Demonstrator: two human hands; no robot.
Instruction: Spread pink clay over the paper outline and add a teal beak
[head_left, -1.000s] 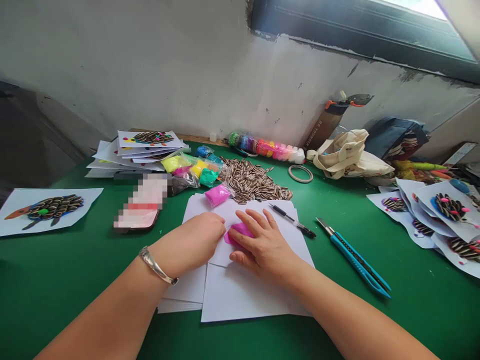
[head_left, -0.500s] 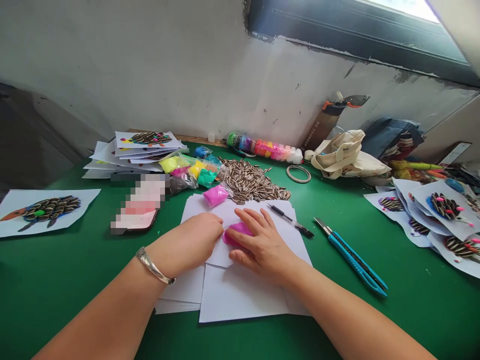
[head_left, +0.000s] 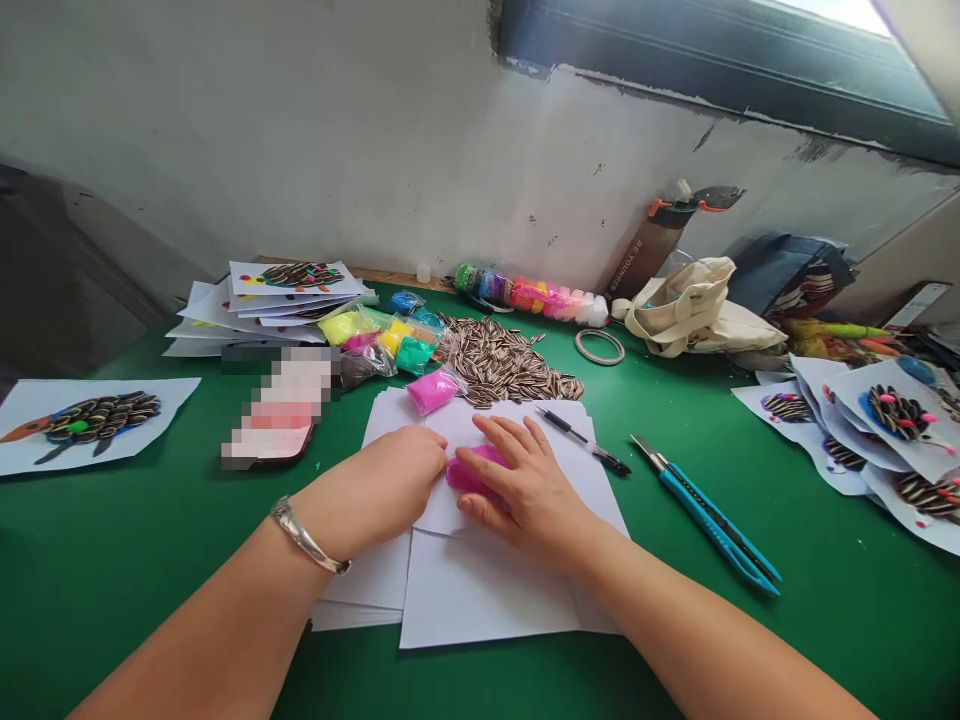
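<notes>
A flattened patch of magenta modelling clay [head_left: 472, 474] lies on the white paper [head_left: 487, 590] in front of me. My right hand [head_left: 517, 480] rests over it, palm down with fingers spread, covering part of it. At the clay's left edge, my left hand [head_left: 401, 475] is curled closed; its fingertips are turned away, so anything between them is hidden. Just beyond my hands, a packet of pink clay [head_left: 433, 391] sits on the top edge of the paper. A black pen [head_left: 583, 440] lies to the right of my right hand.
A blue utility knife [head_left: 712, 525] with its blade out lies on the green table [head_left: 750, 660]. Sunflower seeds [head_left: 510, 362] are heaped behind the paper, beside bagged clay [head_left: 390, 340]. A phone [head_left: 277, 410] is at left; seed pictures [head_left: 896, 415] are at right.
Both hands stay almost in place over the clay. The view has shifted very slightly, and nothing has plainly been picked up or released.
</notes>
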